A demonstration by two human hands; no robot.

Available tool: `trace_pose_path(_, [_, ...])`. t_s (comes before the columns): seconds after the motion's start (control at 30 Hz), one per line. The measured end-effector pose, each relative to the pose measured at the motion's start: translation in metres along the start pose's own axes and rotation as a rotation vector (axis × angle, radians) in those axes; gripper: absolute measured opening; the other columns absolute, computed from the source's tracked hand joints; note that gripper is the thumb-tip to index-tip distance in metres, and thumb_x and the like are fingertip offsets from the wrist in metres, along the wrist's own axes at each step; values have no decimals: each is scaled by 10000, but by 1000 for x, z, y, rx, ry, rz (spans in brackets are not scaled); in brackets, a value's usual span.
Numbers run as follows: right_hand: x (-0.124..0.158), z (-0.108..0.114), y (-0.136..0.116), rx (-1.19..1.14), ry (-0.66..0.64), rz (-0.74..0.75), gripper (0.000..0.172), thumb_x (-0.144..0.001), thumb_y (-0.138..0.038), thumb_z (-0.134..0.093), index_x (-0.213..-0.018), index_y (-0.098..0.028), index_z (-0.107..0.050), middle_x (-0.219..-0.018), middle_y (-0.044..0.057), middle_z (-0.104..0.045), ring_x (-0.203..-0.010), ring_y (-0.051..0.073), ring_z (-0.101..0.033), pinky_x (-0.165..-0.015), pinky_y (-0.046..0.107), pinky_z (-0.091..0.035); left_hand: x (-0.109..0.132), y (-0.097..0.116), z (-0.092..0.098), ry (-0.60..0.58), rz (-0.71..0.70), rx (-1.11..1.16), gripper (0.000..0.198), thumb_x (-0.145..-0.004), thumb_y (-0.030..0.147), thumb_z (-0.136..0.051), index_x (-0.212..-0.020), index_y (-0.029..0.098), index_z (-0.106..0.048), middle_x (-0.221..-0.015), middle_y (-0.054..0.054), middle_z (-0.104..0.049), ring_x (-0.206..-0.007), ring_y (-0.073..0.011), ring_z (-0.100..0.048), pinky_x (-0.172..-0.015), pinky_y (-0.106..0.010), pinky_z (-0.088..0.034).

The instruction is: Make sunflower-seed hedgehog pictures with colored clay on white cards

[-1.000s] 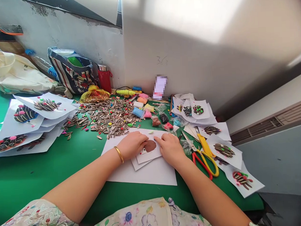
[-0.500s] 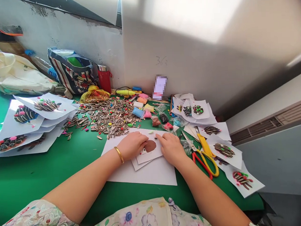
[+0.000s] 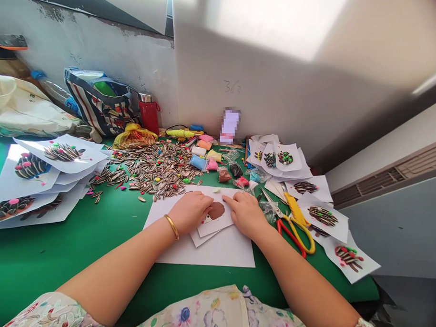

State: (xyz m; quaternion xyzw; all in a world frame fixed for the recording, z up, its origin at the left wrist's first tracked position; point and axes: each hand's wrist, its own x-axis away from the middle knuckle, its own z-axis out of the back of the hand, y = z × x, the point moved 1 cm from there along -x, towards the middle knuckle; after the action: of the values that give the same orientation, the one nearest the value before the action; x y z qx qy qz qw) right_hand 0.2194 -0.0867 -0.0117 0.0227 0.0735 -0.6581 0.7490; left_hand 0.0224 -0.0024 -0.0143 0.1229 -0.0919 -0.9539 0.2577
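Note:
A flattened piece of brown modelling clay [image 3: 217, 210] lies on a small white card [image 3: 223, 223], with small marks at its lower left. The closed fingertips of my left hand [image 3: 193, 209] press at the clay's left edge, hiding part of it. From the other side, my right hand [image 3: 247, 212] rests on the card's right edge, index finger stretched out and the others loosely bent, holding nothing. Under the card are another small card [image 3: 199, 239] and a larger white sheet [image 3: 235, 254]. A small pale green bit [image 3: 216, 190] sits near the sheet's top.
Loose striped sunflower seeds [image 3: 161, 168] spread behind my left hand. Bagged coloured clay [image 3: 199, 162] lies beyond the sheet. Scissors [image 3: 291, 223] and a yellow cutter [image 3: 294, 206] lie right. Seed-decorated cards stand in piles at left [image 3: 71, 164] and right [image 3: 343, 226].
The view has shifted slightly. My right index fingertip has moved a little left along the card's top, and a small dark spot beside it no longer shows. My left hand stays at the clay.

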Motion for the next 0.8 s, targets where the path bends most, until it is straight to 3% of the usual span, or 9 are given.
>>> trace_pose_path(0.1, [-1,0,1,-43,24,-18,421,-876,-126,-532,-1258,-268,-636,-994,66,-593,-973,216,-486,-853,338,-316,1,1,0,-5,3,-2,140,-907,153,-488,-859,180,-616,-755,-62,-620,-774,-215,-552,-656,-325,-376])
trace_pose_path(0.33, [-8,-2,3,-230,124,-32,95,-886,-201,-611,-924,-215,-697,-998,46,-622,-1003,206,-526,-884,321,-356,2,7,2,-17,3,29,146,-888,109,-487,-792,179,-572,-753,-57,-624,-778,-213,-551,-689,-329,-406])
trace_pose_path(0.57, [-6,2,6,-340,80,-60,73,-887,-164,-571,-869,-205,-630,-821,16,-652,-788,180,-553,-715,288,-384,7,16,7,-42,88,-74,129,-875,85,-504,-805,167,-574,-760,-62,-634,-779,-220,-565,-655,-323,-404])
trace_pose_path(0.8, [-2,2,4,-412,12,-89,108,-863,-139,-574,-854,-219,-646,-850,5,-665,-805,167,-569,-720,278,-397,8,15,3,15,98,-132,174,-938,171,-467,-799,170,-572,-741,-62,-632,-764,-232,-557,-650,-345,-396])
